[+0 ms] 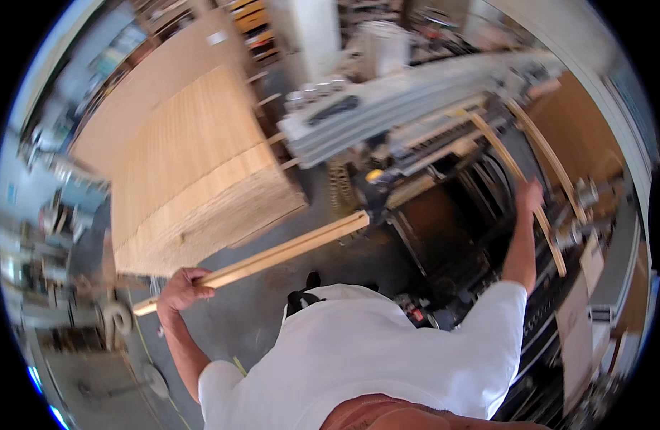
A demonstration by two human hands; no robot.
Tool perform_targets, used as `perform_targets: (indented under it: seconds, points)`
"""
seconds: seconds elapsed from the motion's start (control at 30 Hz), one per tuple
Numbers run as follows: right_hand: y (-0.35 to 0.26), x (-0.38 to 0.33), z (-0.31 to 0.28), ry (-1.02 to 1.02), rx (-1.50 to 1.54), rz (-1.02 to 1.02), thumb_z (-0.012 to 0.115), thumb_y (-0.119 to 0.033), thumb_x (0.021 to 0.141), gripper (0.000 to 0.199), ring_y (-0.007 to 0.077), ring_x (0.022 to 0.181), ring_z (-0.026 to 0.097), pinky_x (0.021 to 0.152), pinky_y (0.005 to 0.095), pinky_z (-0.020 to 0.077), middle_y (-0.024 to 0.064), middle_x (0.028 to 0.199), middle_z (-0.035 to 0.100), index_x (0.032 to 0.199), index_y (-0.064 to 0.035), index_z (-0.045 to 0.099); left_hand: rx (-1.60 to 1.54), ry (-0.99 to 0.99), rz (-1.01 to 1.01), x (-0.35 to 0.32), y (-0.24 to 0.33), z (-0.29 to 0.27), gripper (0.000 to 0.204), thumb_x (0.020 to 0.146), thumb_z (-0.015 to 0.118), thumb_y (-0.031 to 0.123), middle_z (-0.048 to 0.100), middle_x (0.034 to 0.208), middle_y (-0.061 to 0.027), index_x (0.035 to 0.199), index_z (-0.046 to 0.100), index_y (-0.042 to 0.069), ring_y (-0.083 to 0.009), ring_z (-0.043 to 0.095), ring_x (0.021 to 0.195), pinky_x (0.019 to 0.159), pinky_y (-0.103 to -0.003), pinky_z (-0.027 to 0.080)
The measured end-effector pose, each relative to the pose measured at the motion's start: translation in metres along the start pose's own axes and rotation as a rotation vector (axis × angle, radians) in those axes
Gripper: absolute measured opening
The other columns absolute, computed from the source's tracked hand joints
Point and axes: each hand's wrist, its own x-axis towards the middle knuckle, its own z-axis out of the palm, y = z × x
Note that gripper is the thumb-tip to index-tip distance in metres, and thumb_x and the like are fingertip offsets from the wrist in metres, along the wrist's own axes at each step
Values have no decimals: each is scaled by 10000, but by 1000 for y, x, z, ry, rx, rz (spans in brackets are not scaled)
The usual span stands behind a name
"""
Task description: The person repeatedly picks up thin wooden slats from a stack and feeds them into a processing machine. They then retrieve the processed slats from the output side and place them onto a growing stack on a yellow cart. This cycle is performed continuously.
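Observation:
My left hand (184, 289) is closed around a long wooden strip (287, 250) near its left end. A dark groove runs along that strip, and its far end reaches the middle of the view. Out to the right, my right hand (530, 196) is wrapped round a second wooden strip (502, 149), which slants across dark machinery. Just beyond it lies another wooden strip (552, 153), apart from my hand. Motion smears the picture somewhat, so the fingertips of my right hand are hard to make out.
A big stack of light wooden boards (194, 150) stands ahead on the left. Grey long profiles (416, 100) lie piled behind the machine (451, 222) at right. Brown panels (577, 129) lean at the far right. Grey floor (272, 287) shows between stack and machine.

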Motion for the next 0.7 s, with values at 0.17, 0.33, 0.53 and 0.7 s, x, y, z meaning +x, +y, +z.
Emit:
perform_targets:
  seconds: [0.17,0.33,0.53,0.7]
  points:
    - [-56,-47,-17,124,557,-104,602,-297,960,416,367,1043,642,900,462,516,201,1160,657,1255,-3,610,-344,135,67,-36,-108,-99,421,670,881,53,673,886,24,1054,718,-7,-81,589,806,741,-250,494]
    - [-183,-186,-90,-51,1156,-94,611,-134,978,311,173,966,650,831,308,533,113,1105,675,1236,40,605,-445,432,269,-8,-160,-183,278,862,750,228,641,824,2,1019,682,9,-81,564,749,695,-251,461]
    - [-291,-357,-122,-322,1210,-254,612,-13,930,182,129,831,597,770,292,521,58,918,642,1106,22,643,-253,809,167,136,-206,-313,315,940,622,299,610,686,-16,900,686,-6,-107,561,608,559,-293,456]
    - [-323,-453,-136,-535,865,-414,679,-98,863,200,340,871,678,789,393,532,194,940,692,1032,8,693,-64,1030,39,236,-286,-399,419,841,661,344,668,686,-153,881,695,-71,-270,659,655,622,-386,501]
